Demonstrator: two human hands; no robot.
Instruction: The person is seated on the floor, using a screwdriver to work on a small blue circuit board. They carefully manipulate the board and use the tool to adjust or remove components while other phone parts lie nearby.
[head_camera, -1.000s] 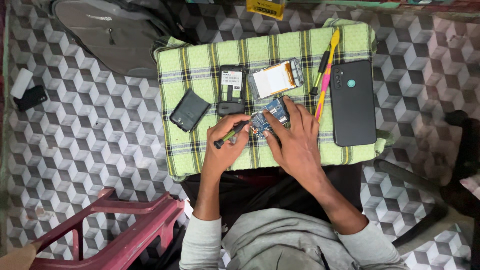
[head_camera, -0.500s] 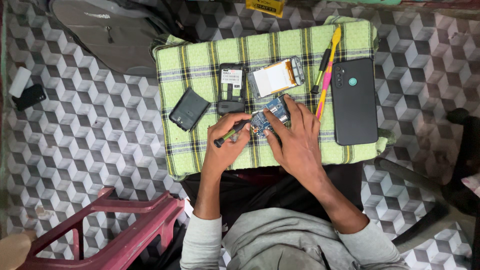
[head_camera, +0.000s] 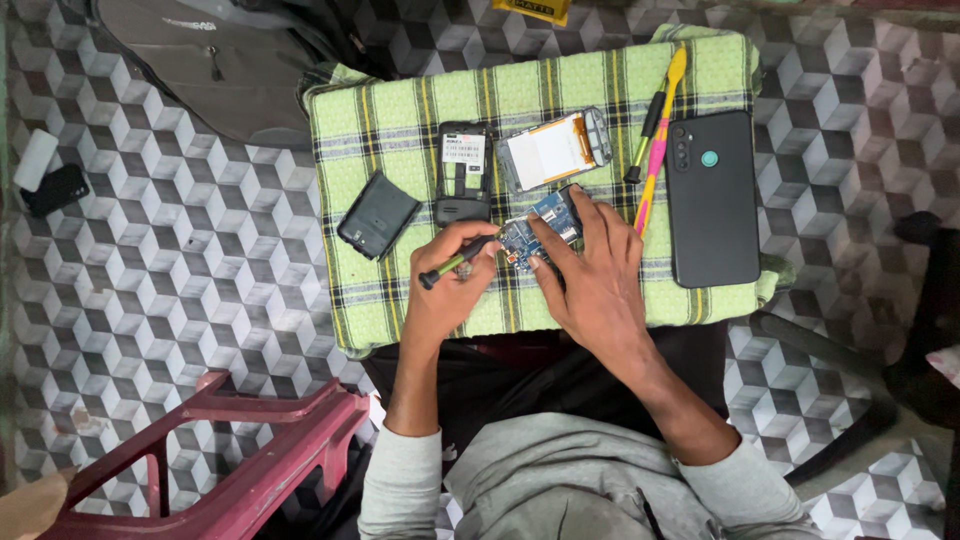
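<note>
Circuit board (head_camera: 540, 232) from a small phone is steadied on a green checked cloth (head_camera: 400, 300) while a screwdriver (head_camera: 455, 265) is brought to its left edge.

Left of the board, a black battery (head_camera: 377, 214) and an emptied black phone shell (head_camera: 463, 172) are laid flat on the cloth. The left hand (head_camera: 448, 290) is closed around the screwdriver's dark, green-banded handle, its tip set against the board. The board, thin, stiff and blue, is judged light and fragile, best held by its bare edges; it is pinned by the spread fingertips of the right hand (head_camera: 595, 280). Just above the board lies a framed display (head_camera: 553, 150); to its right, two slim pry tools (head_camera: 655, 130) and a glossy dark smartphone (head_camera: 712, 198), face down.
</note>
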